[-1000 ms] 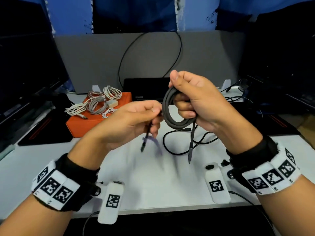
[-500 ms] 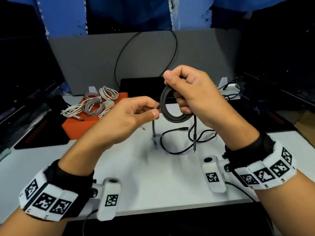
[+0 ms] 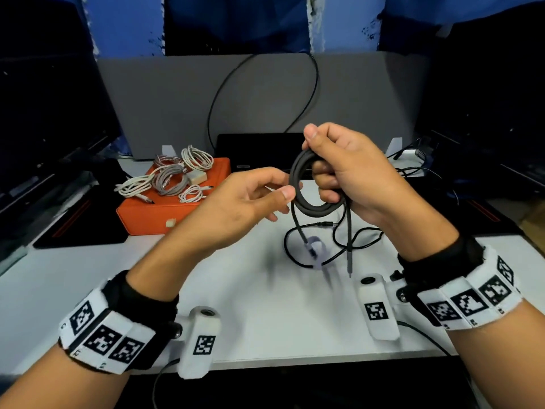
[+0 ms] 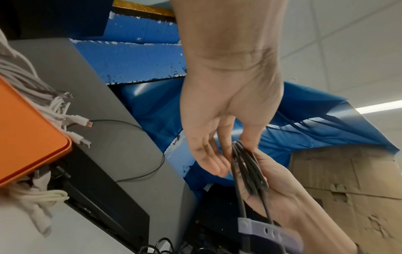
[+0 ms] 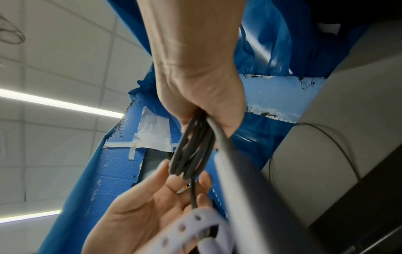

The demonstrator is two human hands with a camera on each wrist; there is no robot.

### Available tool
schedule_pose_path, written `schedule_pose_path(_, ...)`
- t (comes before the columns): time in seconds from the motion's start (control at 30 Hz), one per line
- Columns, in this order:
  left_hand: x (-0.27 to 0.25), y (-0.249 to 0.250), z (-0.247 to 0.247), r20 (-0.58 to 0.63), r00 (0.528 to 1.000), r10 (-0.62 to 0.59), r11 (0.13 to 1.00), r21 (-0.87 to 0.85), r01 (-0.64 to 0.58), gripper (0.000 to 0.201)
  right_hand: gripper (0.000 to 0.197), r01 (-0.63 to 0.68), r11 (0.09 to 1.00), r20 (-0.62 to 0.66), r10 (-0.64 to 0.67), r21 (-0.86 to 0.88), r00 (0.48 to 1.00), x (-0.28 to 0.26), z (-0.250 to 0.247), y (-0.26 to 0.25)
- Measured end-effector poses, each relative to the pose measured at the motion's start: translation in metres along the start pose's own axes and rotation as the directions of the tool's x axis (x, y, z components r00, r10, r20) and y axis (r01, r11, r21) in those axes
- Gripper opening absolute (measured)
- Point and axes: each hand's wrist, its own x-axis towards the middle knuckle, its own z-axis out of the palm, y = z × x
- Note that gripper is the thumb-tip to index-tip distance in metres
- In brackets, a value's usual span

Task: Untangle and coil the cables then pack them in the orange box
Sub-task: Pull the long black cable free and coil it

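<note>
My right hand point(image 3: 317, 157) grips a dark grey coiled cable point(image 3: 298, 184) above the white table point(image 3: 265, 314); the right wrist view shows the coil point(image 5: 191, 151) running through its fist. Two tails hang from the coil, one carrying a blurred lilac strap point(image 3: 315, 249), the other ending in a plug point(image 3: 349, 261). My left hand point(image 3: 283, 202) is beside the coil with relaxed fingers, its thumb against the loops point(image 4: 250, 170). The orange box point(image 3: 153, 214) lies closed at the back left, with several white and grey coiled cables point(image 3: 171, 178) on its lid.
A thin black cable point(image 3: 295, 255) lies loose on the table under the hands. A black flat device point(image 3: 259, 149) sits in front of a grey divider panel point(image 3: 265, 93). Black mats point(image 3: 79, 219) and dark monitors flank the table.
My left hand has let go of the tail it pinched and moved up to the coil. That tail with the lilac strap now swings free. My right hand keeps its hold.
</note>
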Motion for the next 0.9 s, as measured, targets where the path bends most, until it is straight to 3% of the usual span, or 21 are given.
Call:
schedule_pose_path(0.17,0.001,0.000,0.007,-0.013,0.997,-0.076,0.955,-0.287,0.069,0.032,0.027,0.061,0.996,-0.007,-0.062,-0.068,0.998,-0.002,0.011,0.006)
schedule_pose_path(0.33,0.002,0.002,0.005,-0.052,0.994,-0.093,0.963,-0.258,0.076,0.018,0.026,0.078,0.994,-0.015,-0.080,-0.082,0.997,-0.003,0.015,0.008)
schedule_pose_path(0.43,0.002,0.003,0.000,-0.032,0.995,-0.097,0.957,-0.277,0.084,0.016,0.028,0.045,0.997,-0.049,-0.042,0.063,0.998,-0.003,0.018,0.008)
schedule_pose_path(0.53,0.001,0.002,0.001,-0.030,0.995,-0.098,0.965,-0.248,0.088,0.018,0.033,-0.025,0.957,-0.113,0.060,0.290,0.992,-0.003,0.020,0.009)
schedule_pose_path(0.6,0.001,0.001,0.003,-0.044,0.994,-0.096,0.972,-0.219,0.084,0.018,0.035,-0.046,0.938,-0.135,0.098,0.344,0.986,-0.003,0.021,0.011)
schedule_pose_path(0.7,0.001,-0.001,0.002,-0.017,0.996,-0.090,0.977,-0.193,0.085,0.024,0.033,-0.040,0.948,-0.129,0.084,0.315,0.988,-0.001,0.017,0.011)
schedule_pose_path(0.77,-0.001,-0.004,-0.002,0.073,0.993,-0.089,0.991,-0.090,0.096,0.025,0.033,-0.043,0.952,-0.107,0.079,0.305,0.991,0.000,0.012,0.008)
schedule_pose_path(0.83,-0.002,-0.007,-0.005,0.186,0.975,-0.123,0.992,0.056,0.114,0.014,0.033,-0.045,0.954,-0.095,0.077,0.296,0.992,0.001,0.008,0.004)
schedule_pose_path(0.9,-0.002,-0.008,-0.007,0.248,0.957,-0.151,0.987,0.087,0.134,0.005,0.035,-0.033,0.968,-0.108,0.061,0.250,0.992,0.001,0.003,0.000)
